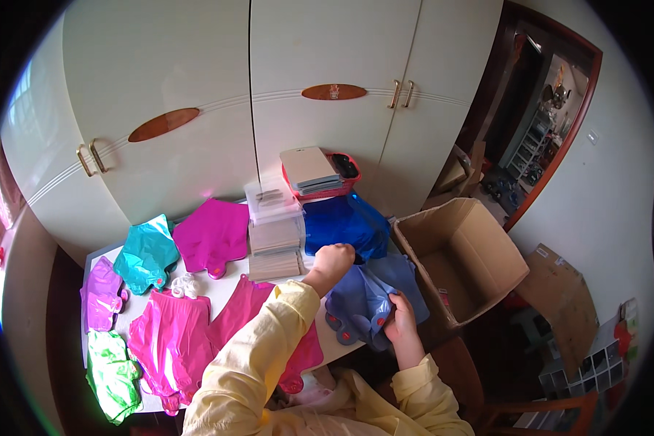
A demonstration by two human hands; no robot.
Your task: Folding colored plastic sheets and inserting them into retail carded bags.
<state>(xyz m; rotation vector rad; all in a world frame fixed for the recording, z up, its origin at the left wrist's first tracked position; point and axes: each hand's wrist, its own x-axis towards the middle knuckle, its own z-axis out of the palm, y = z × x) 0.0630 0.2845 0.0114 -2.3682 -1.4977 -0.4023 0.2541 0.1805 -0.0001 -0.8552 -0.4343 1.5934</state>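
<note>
A flat, light blue foil balloon (370, 294) with rounded tabs and small red spots lies over the table's right end. My right hand (402, 320) is closed on its lower right edge, thumb on top. My left hand (334, 261) is a fist at the upper left of that balloon; whatever its fingers hold is hidden. Just beyond it lies a stack of shiny dark blue foil balloons (341, 225). Left of my left hand, stacks of grey-brown cards (276, 265) stand beside a clear plastic box (270, 202). A pink foil balloon (243, 309) lies partly under my left forearm.
More foil balloons cover the white table's left: magenta (212, 234), teal (147, 254), purple (102, 294), green (114, 378), crinkled pink (168, 341). A small white bundle (186, 286) sits among them. A red basket (318, 193) stands behind, an open cardboard box (479, 269) at right.
</note>
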